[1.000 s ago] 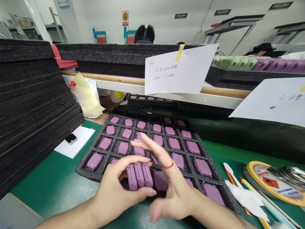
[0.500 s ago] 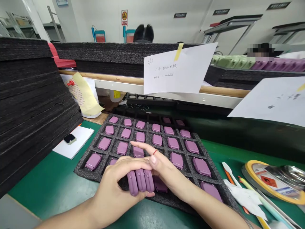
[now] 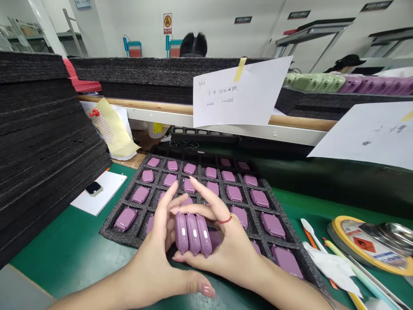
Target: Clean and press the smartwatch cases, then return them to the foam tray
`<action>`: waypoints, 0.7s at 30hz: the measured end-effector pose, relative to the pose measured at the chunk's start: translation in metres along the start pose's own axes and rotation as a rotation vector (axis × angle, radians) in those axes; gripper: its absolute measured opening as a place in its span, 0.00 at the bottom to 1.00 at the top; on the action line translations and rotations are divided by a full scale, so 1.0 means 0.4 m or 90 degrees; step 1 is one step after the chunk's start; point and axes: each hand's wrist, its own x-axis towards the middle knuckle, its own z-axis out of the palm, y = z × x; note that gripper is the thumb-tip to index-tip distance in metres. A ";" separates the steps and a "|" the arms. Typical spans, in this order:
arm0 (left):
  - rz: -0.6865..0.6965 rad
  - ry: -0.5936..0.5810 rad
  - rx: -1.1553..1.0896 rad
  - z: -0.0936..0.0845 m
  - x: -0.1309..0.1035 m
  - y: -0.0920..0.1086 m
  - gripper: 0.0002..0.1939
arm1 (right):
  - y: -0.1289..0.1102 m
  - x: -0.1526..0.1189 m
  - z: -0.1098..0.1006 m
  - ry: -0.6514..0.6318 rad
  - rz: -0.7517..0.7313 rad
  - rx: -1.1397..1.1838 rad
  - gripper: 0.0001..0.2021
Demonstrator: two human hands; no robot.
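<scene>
Three purple watch cases (image 3: 193,234) stand side by side in my right hand (image 3: 230,234), pinched between its thumb below and fingers above. Their narrow sides face me, each with a pale oval button. My left hand (image 3: 158,254) is open beside them, its thumb stretched away and its fingers raised at the left end of the row. Whether those fingers touch the cases I cannot tell. Under both hands lies a black foam tray (image 3: 121,234) with more purple watch cases (image 3: 125,218) in its compartments; my hands hide part of it.
Left, a watch (image 3: 94,188) lies on white paper (image 3: 109,193) next to stacked black foam (image 3: 48,150). To the right are a yellow-rimmed round container (image 3: 371,245), brushes and a tissue (image 3: 335,262). A shelf with a handwritten sheet (image 3: 238,94) spans the back; a person sits beyond.
The three watch cases have passed from my left hand to my right and been turned, so their oval buttons now show. My left hand has opened.
</scene>
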 end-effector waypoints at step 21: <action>-0.052 -0.050 -0.117 0.002 0.003 0.008 0.20 | 0.003 -0.003 0.003 -0.004 -0.112 -0.063 0.47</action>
